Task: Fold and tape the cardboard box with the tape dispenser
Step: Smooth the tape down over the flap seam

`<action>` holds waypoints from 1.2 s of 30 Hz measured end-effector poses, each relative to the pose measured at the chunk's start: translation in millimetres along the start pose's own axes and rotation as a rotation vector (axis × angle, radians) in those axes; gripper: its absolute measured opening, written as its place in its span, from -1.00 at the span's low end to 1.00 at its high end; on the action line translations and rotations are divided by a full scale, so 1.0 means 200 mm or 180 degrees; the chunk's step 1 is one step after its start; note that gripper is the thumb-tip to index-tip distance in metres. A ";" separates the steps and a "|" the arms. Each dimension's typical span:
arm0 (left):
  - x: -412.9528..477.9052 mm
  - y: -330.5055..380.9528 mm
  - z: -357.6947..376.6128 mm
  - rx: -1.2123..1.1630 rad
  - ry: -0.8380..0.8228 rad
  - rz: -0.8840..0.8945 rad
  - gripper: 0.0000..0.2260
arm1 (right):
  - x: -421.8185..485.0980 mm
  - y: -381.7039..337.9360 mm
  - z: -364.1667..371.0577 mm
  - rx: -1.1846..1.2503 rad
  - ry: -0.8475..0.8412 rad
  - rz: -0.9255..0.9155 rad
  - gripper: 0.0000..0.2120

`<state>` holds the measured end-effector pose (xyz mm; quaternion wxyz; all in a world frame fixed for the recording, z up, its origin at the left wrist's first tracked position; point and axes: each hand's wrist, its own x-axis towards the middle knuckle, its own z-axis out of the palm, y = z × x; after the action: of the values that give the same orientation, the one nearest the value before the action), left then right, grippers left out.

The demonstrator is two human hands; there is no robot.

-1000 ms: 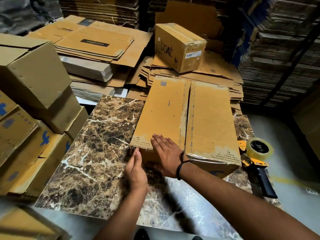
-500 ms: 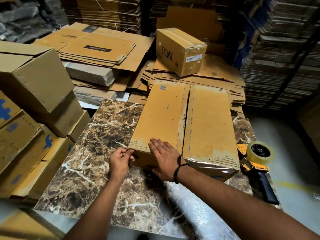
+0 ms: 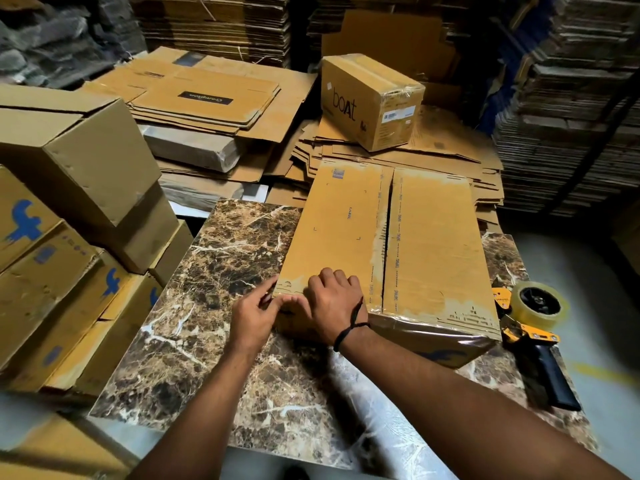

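Two hands on the near-left corner of the one cardboard box. Left hand has its fingers on the corner, can't tell if it's pinching. Right hand, black cord on the wrist, is curled over the near edge with fingertips on the left top flap.

The box lies on the marble-pattern table, long axis running away from the person. Two top flaps are down, with the seam along that axis. "LABEL" is printed on the left flap, seam print too small to read.

One tape dispenser sits just right of the box – clear roll, black handle pointing near.

Stacked boxes at left show three blue logo marks.

Farther back there's one sealed box marked "boAt" with a barcode sticker, and a flat carton with an upside-down black strip – looks like "Crompton"
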<state>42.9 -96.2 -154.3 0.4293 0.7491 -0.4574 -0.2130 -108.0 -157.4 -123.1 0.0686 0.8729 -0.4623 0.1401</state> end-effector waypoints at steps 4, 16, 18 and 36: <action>0.02 -0.04 0.00 0.0296 0.0033 0.0361 -0.59 | -0.02 0.01 0.07 0.0004 0.0305 -0.0152 -0.66; 0.08 -0.06 -0.06 0.0668 -0.0221 0.1199 -0.51 | -0.04 0.04 0.12 -0.0026 0.0522 -0.0346 -0.70; 0.08 -0.04 -0.04 0.0813 -0.0154 0.1302 -0.54 | -0.03 0.03 0.12 -0.0055 0.0501 -0.0309 -0.76; 0.10 0.06 0.11 0.1371 -0.0274 0.2606 -0.68 | -0.20 0.34 0.07 -0.0300 0.0793 0.0161 -0.47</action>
<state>31.4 -125.9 -155.0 0.2933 0.5694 -0.7667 0.0429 -182.9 -168.1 -149.5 0.1629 0.8326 -0.4781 0.2272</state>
